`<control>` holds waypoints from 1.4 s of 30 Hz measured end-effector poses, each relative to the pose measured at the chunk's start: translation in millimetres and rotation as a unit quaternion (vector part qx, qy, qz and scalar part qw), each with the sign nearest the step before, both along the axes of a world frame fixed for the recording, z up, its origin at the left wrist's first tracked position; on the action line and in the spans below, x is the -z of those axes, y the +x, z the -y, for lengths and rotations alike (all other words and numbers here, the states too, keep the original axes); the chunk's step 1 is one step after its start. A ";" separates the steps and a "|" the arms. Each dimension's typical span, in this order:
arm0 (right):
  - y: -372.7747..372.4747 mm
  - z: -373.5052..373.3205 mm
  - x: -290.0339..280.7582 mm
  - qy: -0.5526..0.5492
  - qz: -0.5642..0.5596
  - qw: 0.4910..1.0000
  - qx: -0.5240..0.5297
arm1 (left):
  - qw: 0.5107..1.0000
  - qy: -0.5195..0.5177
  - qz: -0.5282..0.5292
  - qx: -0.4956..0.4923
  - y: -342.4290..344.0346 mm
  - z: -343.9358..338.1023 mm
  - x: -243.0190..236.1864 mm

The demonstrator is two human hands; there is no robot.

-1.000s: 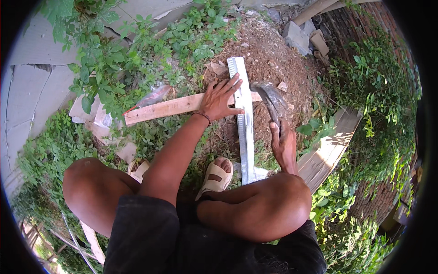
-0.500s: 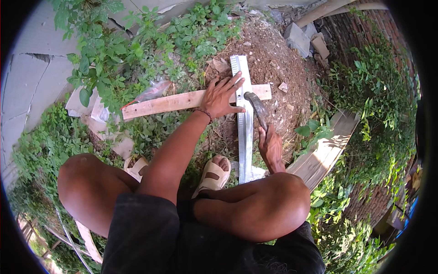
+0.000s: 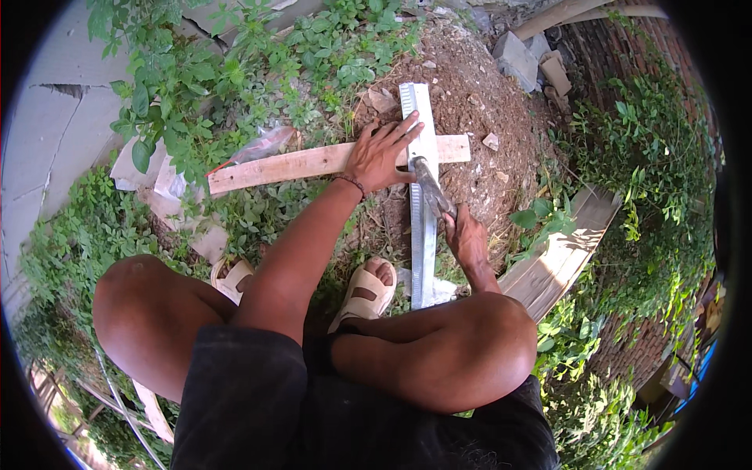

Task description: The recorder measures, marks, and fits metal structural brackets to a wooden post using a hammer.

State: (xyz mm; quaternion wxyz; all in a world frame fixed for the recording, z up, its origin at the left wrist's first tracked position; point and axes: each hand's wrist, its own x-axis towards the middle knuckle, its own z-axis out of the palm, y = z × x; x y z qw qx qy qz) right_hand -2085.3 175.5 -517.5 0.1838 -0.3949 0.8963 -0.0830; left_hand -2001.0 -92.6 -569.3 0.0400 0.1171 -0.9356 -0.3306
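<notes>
My left hand (image 3: pixel 380 157) lies with fingers spread, its palm over a pale wooden strip (image 3: pixel 274 169) and its fingertips on a silvery metal channel (image 3: pixel 424 133). The channel runs away from me and lies across the strip near its right end, forming a cross. Closed round a dark-handled hammer (image 3: pixel 433 192) is my right hand (image 3: pixel 469 239). The hammer's head is over the channel, just below the crossing and close to my left thumb; whether it touches the metal, I cannot tell.
Crumbly soil (image 3: pixel 493 102) with small stones lies beyond the channel. Weathered boards (image 3: pixel 560 251) rest at right beside a leafy brick wall (image 3: pixel 681 94). Grey rubble blocks (image 3: pixel 517 61) sit far right, and a clear plastic bag (image 3: pixel 262 146) lies behind the strip. My sandalled feet are close to the channel's near end.
The hammer has swung left and its head is now over the channel. My right hand has shifted slightly right and down; my left hand stays spread on the wood and metal.
</notes>
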 end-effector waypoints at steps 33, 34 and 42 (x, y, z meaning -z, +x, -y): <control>-4.8 -6.7 -19.0 -0.098 -0.067 0.993 0.014 | 0.999 -0.049 -0.021 -0.001 -7.7 -7.8 12.2; -5.2 0.6 -28.5 -0.097 -0.067 0.993 0.014 | 0.999 -0.048 -0.020 0.000 -8.4 -8.6 11.6; -12.0 47.2 -62.9 0.045 0.025 0.998 0.037 | 0.998 -0.061 -0.002 0.000 -7.7 -12.5 12.1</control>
